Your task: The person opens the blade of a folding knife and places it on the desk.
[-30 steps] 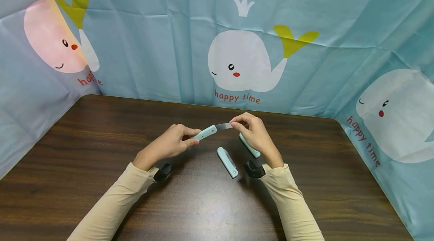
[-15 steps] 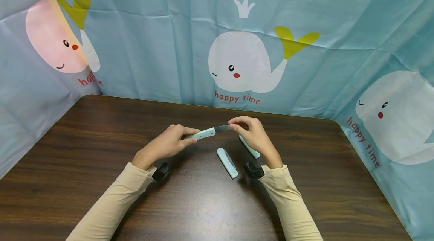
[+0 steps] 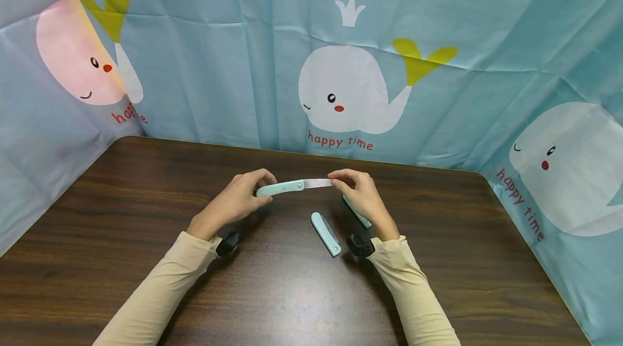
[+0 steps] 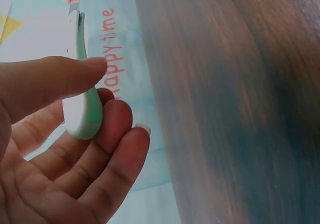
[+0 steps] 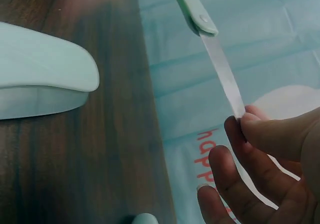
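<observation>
A folding knife (image 3: 280, 187) with a pale mint handle is held above the table, its blade unfolded. The left hand (image 3: 239, 194) holds the butt end of the handle between thumb and fingers, as the left wrist view shows with the thumb (image 4: 60, 81) across it. At the other end, the right hand (image 3: 360, 192) pinches the blade's tip; the bare blade (image 5: 222, 74) stretches between hand and handle in the right wrist view. A second mint folding knife (image 3: 326, 234), folded, lies on the table in front. Partly behind the right hand lies a third mint-handled one (image 3: 357, 213).
The dark wood-grain table (image 3: 146, 216) has rounded far corners. A blue curtain (image 3: 219, 75) printed with whales hangs along its back and sides. Each wrist carries a black camera band (image 3: 227, 244).
The left hand has shifted back and up toward the handle's end, baring more of it. The knife now lies closer to level, and its blade face catches the light. The right hand keeps its pinch.
</observation>
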{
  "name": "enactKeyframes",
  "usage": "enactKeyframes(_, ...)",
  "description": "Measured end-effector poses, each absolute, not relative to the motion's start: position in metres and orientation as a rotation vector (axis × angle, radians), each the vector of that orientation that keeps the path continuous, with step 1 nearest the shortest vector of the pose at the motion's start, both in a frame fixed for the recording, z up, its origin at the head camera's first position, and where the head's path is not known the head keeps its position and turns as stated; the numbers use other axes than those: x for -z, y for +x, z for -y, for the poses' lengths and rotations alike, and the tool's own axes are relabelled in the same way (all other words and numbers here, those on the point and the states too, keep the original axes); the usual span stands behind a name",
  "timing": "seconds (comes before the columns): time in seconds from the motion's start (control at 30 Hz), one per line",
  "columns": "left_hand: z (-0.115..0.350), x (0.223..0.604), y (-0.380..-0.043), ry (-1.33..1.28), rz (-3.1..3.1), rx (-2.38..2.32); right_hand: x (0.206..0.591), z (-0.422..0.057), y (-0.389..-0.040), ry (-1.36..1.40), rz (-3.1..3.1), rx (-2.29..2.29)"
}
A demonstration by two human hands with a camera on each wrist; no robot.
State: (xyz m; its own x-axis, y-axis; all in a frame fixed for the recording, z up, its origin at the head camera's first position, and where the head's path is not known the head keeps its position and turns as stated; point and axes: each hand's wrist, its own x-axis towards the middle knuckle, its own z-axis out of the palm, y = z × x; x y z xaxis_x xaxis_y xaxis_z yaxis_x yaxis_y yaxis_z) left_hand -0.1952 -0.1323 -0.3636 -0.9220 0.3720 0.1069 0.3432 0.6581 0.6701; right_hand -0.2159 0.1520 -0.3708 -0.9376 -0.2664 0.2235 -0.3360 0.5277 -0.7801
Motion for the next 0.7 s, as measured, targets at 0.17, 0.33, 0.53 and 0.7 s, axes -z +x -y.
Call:
enactKeyframes(0.17,0.134,0.367,-0.196,0.54,-2.859,-1.101,0.378,-0.149,-0.218,0.522,2.69,-1.398)
enactKeyframes(0.33,0.135,0.368,-0.197,0.482,-2.865,-1.094,0.383,-0.148,-0.219,0.523,2.707,-1.371)
enactKeyframes(0.53,0.136,0.368,-0.197,0.517,-2.86,-1.136,0.384,-0.145,-0.219,0.489,2.709,-1.308)
enactKeyframes(0.7,0.137,0.368,-0.198,0.524,-2.843,-1.151,0.386,-0.144,-0.219,0.474,2.711,-1.276)
